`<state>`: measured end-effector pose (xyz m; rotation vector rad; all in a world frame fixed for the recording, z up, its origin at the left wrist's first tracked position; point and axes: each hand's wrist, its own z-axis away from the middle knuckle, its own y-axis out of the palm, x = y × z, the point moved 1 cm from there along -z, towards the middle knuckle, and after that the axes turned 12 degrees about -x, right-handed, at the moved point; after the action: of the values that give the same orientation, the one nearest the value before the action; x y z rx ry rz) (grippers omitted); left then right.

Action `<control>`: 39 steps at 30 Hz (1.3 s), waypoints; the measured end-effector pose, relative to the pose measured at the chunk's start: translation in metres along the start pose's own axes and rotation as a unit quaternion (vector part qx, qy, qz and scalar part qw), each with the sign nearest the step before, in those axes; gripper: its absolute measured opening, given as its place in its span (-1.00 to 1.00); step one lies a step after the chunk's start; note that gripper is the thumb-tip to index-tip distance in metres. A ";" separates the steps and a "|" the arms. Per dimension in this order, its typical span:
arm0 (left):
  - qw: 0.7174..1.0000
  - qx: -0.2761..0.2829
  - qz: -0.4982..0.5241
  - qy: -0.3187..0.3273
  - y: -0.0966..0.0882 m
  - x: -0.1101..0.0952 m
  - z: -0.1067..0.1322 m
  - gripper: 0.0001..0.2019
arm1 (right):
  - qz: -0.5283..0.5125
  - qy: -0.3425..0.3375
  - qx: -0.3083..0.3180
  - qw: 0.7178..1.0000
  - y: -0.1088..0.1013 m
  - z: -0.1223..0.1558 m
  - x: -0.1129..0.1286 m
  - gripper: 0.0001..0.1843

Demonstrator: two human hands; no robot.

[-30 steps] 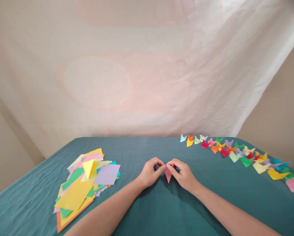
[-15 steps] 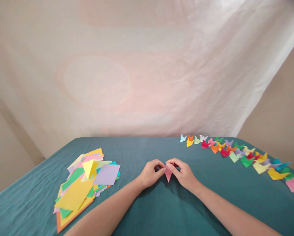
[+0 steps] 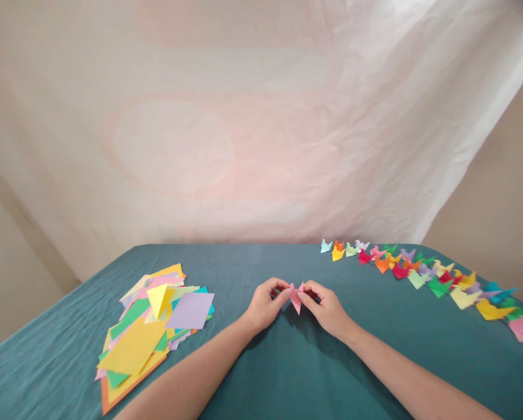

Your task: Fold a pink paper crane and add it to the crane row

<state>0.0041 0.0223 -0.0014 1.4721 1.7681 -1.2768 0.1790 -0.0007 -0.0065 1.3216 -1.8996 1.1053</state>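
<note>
A small pink origami bird point(image 3: 295, 300) is held between my two hands, just above the cloth near the middle of the table. Its lower point hangs down and two narrow points stick up. My left hand point(image 3: 267, 300) pinches its left side between thumb and fingers. On the other side, my right hand point(image 3: 325, 303) grips it with thumb and forefinger. The fingertips cover parts of the paper.
A loose pile of coloured paper squares point(image 3: 134, 344) lies on the left, with a folded yellow piece point(image 3: 157, 300) on top. Rows of folded paper birds point(image 3: 438, 287) run along the right side. A green cloth point(image 3: 252, 391) covers the table, and a pale sheet point(image 3: 261, 146) hangs behind.
Both hands have risen slightly with the pink paper. Two upper points now show between the fingers, where earlier mostly the lower point was visible.
</note>
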 end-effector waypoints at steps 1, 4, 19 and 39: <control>1.000 -0.003 0.000 0.001 0.000 0.000 0.000 -0.73 | 0.001 0.000 0.001 1.000 0.000 0.000 0.000 -0.78; 1.000 -0.011 -0.005 0.003 0.000 0.000 0.000 -0.74 | 0.002 0.001 0.008 1.000 0.000 0.000 0.001 -0.77; 0.997 -0.028 -0.063 0.046 0.001 -0.003 0.000 -0.79 | 0.014 0.014 0.005 1.000 0.002 0.000 0.000 -0.78; 0.988 -0.042 -0.116 0.092 0.003 0.001 0.002 -0.81 | 0.017 0.011 -0.001 1.000 0.002 -0.002 -0.003 -0.76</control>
<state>0.0063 0.0205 -0.0043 1.4074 2.1412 -1.1911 0.1780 0.0033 -0.0088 1.2744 -1.9134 1.1313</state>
